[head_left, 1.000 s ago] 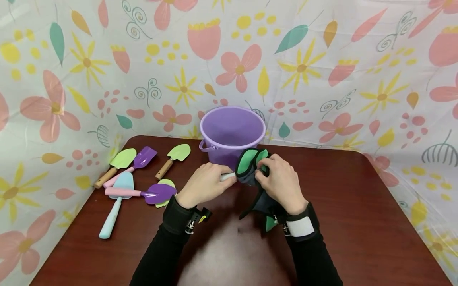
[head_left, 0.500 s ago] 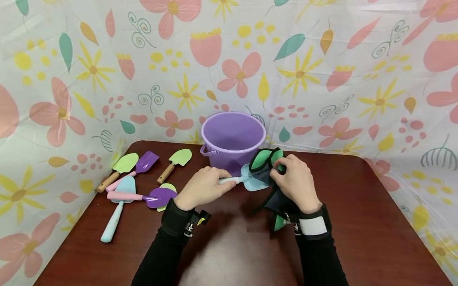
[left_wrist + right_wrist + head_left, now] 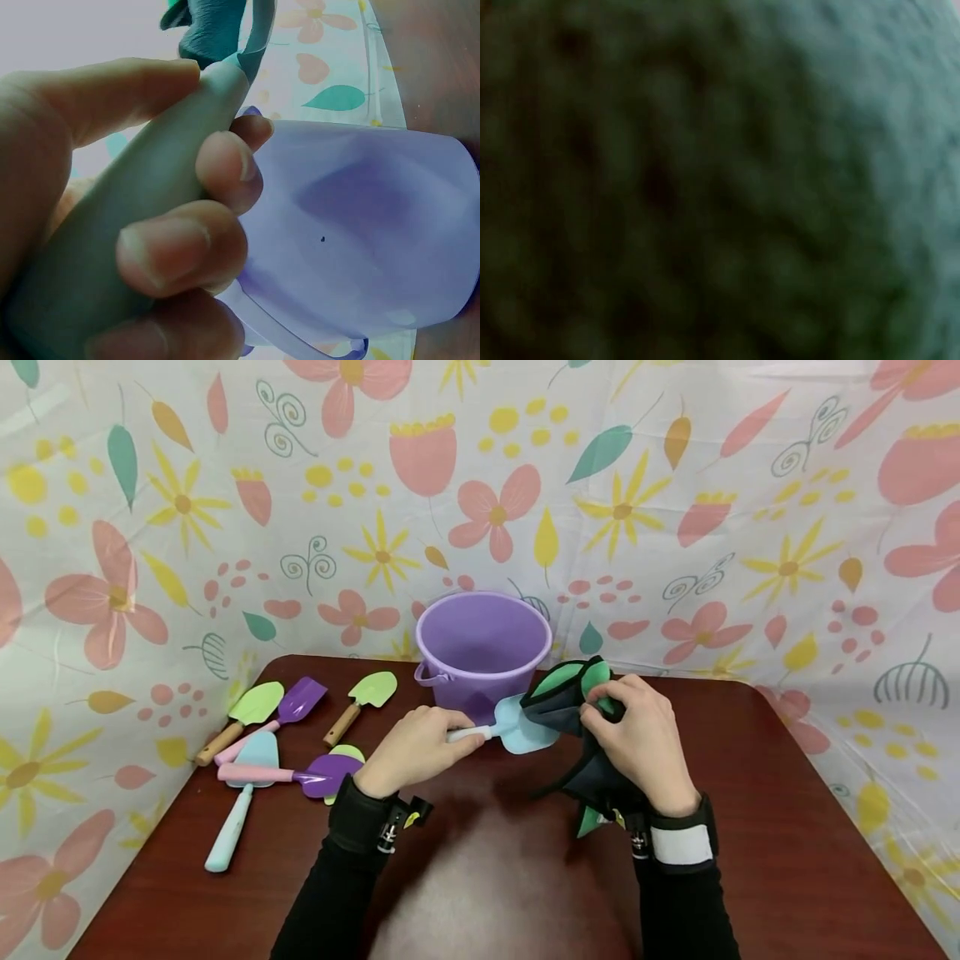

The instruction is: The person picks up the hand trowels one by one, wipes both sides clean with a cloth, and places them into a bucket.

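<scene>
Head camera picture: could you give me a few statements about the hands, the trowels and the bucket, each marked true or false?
1. The left hand holds a light blue trowel by its handle. True.
2. The right hand is empty. False: it pinches a dark cloth item with green lining.
3. The purple bucket lies on its side. False: it stands upright.
4. A pink-handled trowel lies across another blue trowel. True.
5. The table is white. False: it is reddish brown.
</scene>
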`<action>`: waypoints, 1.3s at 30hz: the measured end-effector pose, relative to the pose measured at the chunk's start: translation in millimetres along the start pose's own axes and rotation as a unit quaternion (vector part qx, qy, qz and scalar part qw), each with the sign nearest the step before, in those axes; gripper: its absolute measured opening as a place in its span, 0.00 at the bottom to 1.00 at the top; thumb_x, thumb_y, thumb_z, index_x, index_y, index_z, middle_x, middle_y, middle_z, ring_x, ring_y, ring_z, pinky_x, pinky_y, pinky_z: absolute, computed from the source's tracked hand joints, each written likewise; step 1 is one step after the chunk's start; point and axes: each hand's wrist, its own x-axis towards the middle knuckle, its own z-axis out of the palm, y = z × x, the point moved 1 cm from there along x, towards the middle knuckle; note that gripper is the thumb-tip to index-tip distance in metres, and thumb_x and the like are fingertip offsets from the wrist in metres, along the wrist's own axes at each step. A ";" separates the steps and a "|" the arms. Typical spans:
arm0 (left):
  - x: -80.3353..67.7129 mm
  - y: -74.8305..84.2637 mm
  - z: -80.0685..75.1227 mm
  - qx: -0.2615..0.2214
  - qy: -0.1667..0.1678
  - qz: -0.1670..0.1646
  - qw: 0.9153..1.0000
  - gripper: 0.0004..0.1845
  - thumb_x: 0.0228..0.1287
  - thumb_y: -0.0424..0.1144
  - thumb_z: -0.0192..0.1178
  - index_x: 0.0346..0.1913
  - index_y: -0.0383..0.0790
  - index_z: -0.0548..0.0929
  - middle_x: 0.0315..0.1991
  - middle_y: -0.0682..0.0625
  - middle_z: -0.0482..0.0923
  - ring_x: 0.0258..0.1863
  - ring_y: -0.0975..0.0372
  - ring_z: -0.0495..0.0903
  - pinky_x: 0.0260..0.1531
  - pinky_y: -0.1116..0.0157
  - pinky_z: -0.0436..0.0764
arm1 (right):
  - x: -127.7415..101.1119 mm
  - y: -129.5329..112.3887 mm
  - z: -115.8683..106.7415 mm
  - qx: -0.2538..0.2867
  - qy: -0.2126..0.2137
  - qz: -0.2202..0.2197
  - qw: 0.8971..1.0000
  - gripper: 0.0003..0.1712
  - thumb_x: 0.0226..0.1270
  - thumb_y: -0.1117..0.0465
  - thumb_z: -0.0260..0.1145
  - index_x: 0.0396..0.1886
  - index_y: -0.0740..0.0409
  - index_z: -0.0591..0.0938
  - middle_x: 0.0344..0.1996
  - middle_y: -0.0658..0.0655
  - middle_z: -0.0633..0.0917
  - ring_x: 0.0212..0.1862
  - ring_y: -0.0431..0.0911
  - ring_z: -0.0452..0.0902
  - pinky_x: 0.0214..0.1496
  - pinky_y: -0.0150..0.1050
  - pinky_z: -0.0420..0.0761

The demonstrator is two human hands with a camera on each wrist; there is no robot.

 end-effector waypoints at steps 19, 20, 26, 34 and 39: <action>-1.6 6.8 1.9 0.012 0.020 0.033 0.999 0.16 0.67 0.44 0.57 0.20 0.49 0.73 0.13 0.58 0.62 0.13 0.67 0.64 0.18 0.68 0.62 | -5.0 -39.7 36.5 0.024 -0.039 -0.058 0.997 0.07 0.56 0.61 0.75 0.32 0.56 0.84 0.29 0.51 0.74 0.24 0.43 0.67 0.27 0.40 0.68; -1.2 7.3 2.4 0.016 0.022 0.035 0.999 0.16 0.67 0.43 0.57 0.20 0.49 0.72 0.13 0.59 0.61 0.13 0.67 0.64 0.18 0.68 0.62 | -5.2 -39.4 37.9 0.017 -0.047 -0.054 0.997 0.10 0.56 0.60 0.76 0.34 0.57 0.83 0.30 0.52 0.74 0.24 0.44 0.67 0.27 0.41 0.69; 1.7 10.1 5.3 0.034 0.026 0.042 0.998 0.17 0.67 0.42 0.57 0.18 0.50 0.71 0.13 0.60 0.57 0.12 0.68 0.60 0.17 0.69 0.58 | -5.8 -34.6 40.8 -0.009 -0.108 -0.019 0.994 0.27 0.56 0.51 0.77 0.51 0.58 0.80 0.35 0.55 0.76 0.29 0.46 0.69 0.31 0.42 0.69; 1.9 10.3 4.6 0.067 0.029 0.039 0.997 0.18 0.67 0.43 0.58 0.18 0.50 0.71 0.12 0.60 0.59 0.13 0.67 0.63 0.16 0.69 0.61 | -2.7 -31.4 51.3 0.004 -0.146 -0.028 0.989 0.10 0.59 0.56 0.75 0.34 0.55 0.85 0.29 0.51 0.75 0.27 0.43 0.68 0.28 0.39 0.68; 0.0 9.4 4.9 0.054 0.020 0.044 0.997 0.15 0.69 0.46 0.58 0.22 0.52 0.76 0.13 0.61 0.63 0.14 0.68 0.66 0.17 0.69 0.64 | -4.2 -29.8 52.3 0.003 -0.119 -0.030 0.992 0.03 0.58 0.61 0.73 0.30 0.52 0.84 0.27 0.49 0.74 0.25 0.43 0.68 0.25 0.39 0.69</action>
